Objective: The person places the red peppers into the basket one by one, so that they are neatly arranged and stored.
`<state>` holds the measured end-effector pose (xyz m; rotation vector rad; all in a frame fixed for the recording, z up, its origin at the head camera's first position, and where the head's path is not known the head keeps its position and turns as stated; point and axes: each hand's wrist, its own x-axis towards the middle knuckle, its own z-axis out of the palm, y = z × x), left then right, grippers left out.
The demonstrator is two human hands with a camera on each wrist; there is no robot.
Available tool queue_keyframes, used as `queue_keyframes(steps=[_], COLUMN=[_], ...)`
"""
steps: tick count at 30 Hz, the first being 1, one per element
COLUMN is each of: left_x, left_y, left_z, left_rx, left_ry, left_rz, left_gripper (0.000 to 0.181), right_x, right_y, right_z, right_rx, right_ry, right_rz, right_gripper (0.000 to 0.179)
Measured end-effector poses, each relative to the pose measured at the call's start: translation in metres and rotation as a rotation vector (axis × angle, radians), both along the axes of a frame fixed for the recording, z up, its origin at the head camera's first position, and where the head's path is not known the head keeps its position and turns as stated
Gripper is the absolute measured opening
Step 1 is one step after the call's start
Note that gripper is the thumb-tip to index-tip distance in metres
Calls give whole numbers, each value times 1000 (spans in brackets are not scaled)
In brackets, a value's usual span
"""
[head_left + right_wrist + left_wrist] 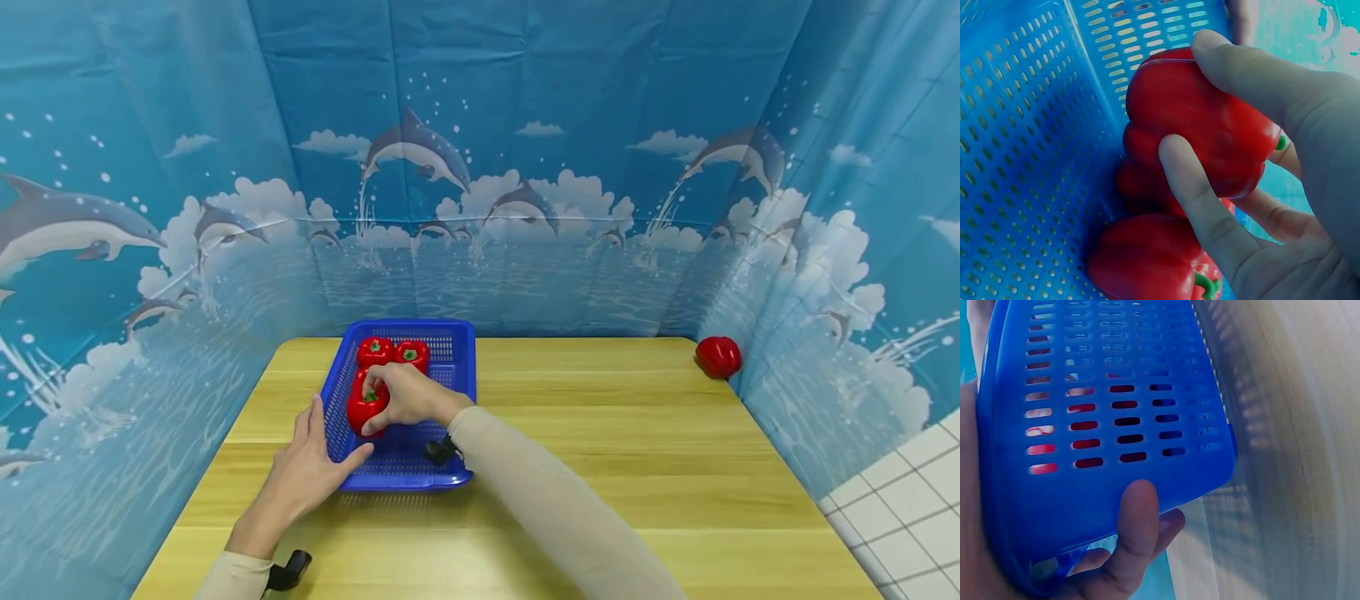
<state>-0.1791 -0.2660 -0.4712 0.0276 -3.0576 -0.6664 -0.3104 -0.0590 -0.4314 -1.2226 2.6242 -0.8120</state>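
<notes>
A blue plastic basket (452, 479) with slotted walls stands at the left of the wooden table. My left hand (303, 475) holds its near left corner; in the left wrist view, bent fingers (1138, 519) touch the outer wall below the rim (988, 456). Inside the basket, my right hand (408, 394) grips a red bell pepper (358, 414) between thumb and fingers. The right wrist view shows this held pepper (1179, 106) tilted, its green stem towards the palm. Another bell pepper (1147, 256) lies close by. Two bell peppers sit at the back left, including one (412, 352) with its stem up.
One more red bell pepper (718, 357) lies at the table's far right corner. Behind the wooden table (600, 433) and along both sides hangs a blue dolphin-print curtain (570, 275). White tiles (900, 508) show at the lower right.
</notes>
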Motion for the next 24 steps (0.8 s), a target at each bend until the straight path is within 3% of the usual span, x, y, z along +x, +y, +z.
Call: queue_keyframes(steps=[7, 13, 24], left_x=[0, 1, 2], left_y=[-2, -2, -4], left_z=[2, -1, 0], left_rx=[17, 16, 14], left_ry=[-16, -18, -19], left_rz=[-19, -23, -15], left_gripper=[142, 141, 139], right_x=[3, 8, 8], right_y=[-4, -4, 5], right_z=[-8, -13, -2], right_rx=[65, 96, 127], right_ry=[31, 5, -27], right_rz=[13, 25, 90], right_gripper=[51, 44, 57])
